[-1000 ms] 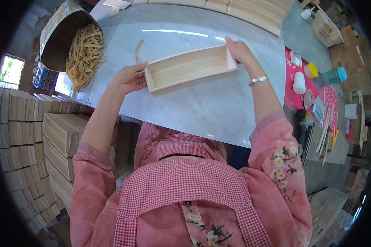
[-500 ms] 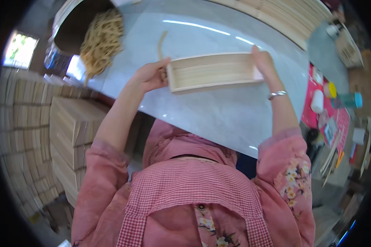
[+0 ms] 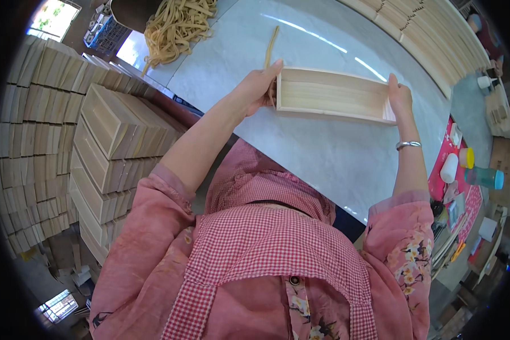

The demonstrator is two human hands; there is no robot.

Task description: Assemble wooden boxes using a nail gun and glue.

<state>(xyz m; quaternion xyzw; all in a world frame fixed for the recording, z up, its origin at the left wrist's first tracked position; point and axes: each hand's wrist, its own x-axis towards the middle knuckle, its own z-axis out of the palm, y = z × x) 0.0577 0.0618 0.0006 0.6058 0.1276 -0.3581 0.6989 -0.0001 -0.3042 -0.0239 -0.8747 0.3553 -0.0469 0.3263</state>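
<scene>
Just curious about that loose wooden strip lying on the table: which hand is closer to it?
Left. The left hand is beside the wooden strip, gripping the box end; the right hand grips the far end.

The person wears a pink top with loose sleeves pushed up past the elbows. Small flowers in white and dark pink are sewn on the right sleeve (image 3: 405, 255). Over the top is an apron (image 3: 266, 266) with little red and white squares. A thin silver bracelet (image 3: 408, 145) goes round the right wrist, at about 2 o'clock.
</scene>
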